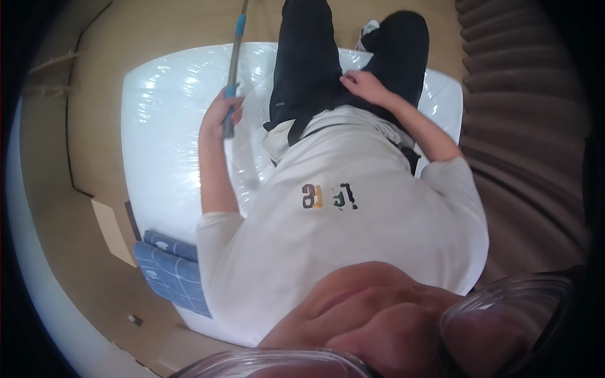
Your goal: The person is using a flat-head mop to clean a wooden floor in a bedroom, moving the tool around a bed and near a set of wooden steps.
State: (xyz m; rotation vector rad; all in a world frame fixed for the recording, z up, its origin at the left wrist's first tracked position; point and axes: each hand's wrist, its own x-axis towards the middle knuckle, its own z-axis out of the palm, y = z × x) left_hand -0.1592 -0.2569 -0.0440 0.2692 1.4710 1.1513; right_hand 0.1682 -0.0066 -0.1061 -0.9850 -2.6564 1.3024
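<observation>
A long thin pole (236,53) with blue and grey sleeves runs up past the top edge, so its far end is out of view. My left hand (222,112) is closed round the grip at its near end, to the left of my legs. My right hand (362,85) rests on my black trousers (305,57) near the inner right thigh. Its fingers are curled in, and nothing shows in them. I am sitting on a white mattress (167,132) with a shiny, clear plastic cover.
Folded blue checked cloth (173,271) lies at the mattress's left edge, beside my left side. A brown pleated curtain (523,126) hangs close along the right. Tan floor (151,25) surrounds the mattress, and a white shoe (369,28) shows beyond it. A pale panel (113,230) stands at the left.
</observation>
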